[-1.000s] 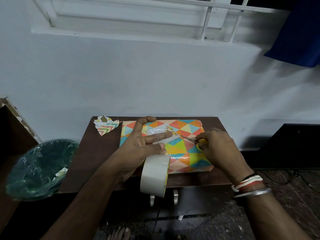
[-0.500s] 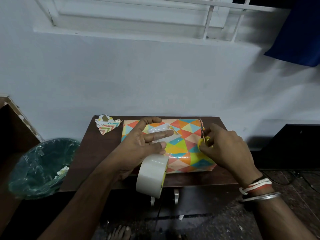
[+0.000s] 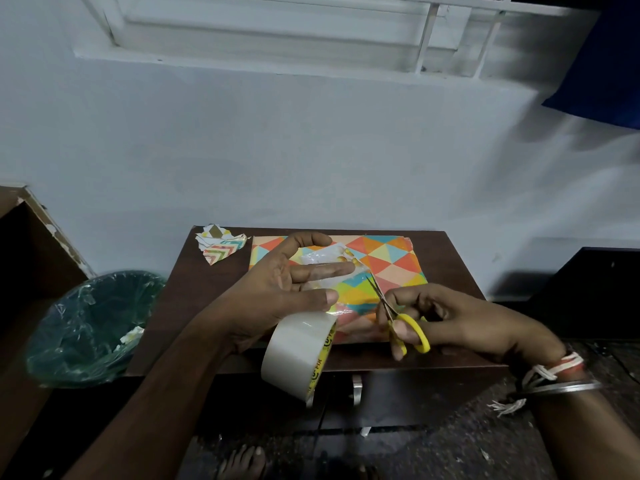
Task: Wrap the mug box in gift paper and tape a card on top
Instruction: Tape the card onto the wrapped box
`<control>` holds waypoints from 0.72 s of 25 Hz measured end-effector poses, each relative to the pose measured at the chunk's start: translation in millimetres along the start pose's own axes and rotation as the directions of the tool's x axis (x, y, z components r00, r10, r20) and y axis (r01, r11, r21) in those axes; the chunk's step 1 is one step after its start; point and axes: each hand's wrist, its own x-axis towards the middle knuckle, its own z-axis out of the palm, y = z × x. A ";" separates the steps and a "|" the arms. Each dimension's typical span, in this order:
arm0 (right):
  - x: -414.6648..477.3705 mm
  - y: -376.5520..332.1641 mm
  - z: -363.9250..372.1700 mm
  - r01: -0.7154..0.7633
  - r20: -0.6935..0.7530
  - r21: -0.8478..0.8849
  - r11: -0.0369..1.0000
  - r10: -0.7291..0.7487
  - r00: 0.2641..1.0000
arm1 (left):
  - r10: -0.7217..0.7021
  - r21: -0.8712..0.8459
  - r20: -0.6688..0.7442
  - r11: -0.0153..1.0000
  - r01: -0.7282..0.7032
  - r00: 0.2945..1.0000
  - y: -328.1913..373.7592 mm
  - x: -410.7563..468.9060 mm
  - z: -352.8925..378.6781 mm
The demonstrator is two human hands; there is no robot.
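The mug box (image 3: 388,263), wrapped in paper with coloured triangles, lies on a small dark wooden table (image 3: 183,306). A small card (image 3: 337,253) lies on top of it under clear tape. My left hand (image 3: 277,289) hovers over the box with fingers stretched, a strip of clear tape across them, and a tape roll (image 3: 299,353) hangs from this hand over the table's front edge. My right hand (image 3: 460,320) grips yellow-handled scissors (image 3: 398,317), blades pointing up-left toward the tape strip by my left fingertips.
Paper scraps (image 3: 220,244) lie at the table's back left corner. A green bin lined with plastic (image 3: 90,327) stands left of the table. A white wall rises behind. Dark furniture (image 3: 588,289) stands at the right, and bare toes (image 3: 242,462) show below.
My right hand drew back toward the front edge and swung the scissors from pointing up to pointing up-left at the tape. The left hand and roll stayed nearly still.
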 end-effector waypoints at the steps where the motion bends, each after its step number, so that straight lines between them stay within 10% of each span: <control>1: -0.8 -0.9 0.5 -0.003 0.062 -0.010 1.000 0.003 0.998 | -0.002 -0.001 0.001 1.000 0.002 1.000 0.4 -0.4 0.0; 18: 5.8 -4.6 7.8 -0.041 0.181 0.010 0.999 0.039 0.983 | -0.082 -0.013 0.089 0.996 0.084 0.993 0.4 -2.8 7.1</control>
